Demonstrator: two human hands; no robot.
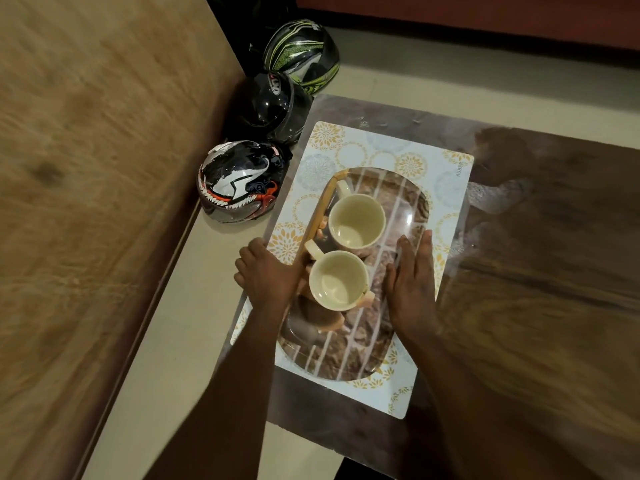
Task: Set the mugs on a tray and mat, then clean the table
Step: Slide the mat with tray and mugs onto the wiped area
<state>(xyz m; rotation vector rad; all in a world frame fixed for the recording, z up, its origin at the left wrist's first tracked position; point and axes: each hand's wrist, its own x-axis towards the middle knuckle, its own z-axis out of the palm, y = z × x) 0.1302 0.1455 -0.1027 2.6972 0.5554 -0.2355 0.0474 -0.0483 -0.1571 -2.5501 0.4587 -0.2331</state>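
Note:
Two empty cream mugs stand on an oval patterned tray (349, 348): the far mug (356, 220) and the near mug (337, 280), handles pointing up-left. The tray lies on a white placemat (446, 188) with yellow and blue floral circles, on a dark glossy table (540, 258). My left hand (268, 275) rests curled over the tray's left rim beside the near mug. My right hand (414, 289) lies flat with fingers straight along the tray's right rim. Neither hand touches a mug.
Three helmets sit on the floor left of the table: a white-black-red one (237, 181), a black one (268, 105) and a green-black one (301, 51). A brown sofa or bed edge (86, 202) fills the left side.

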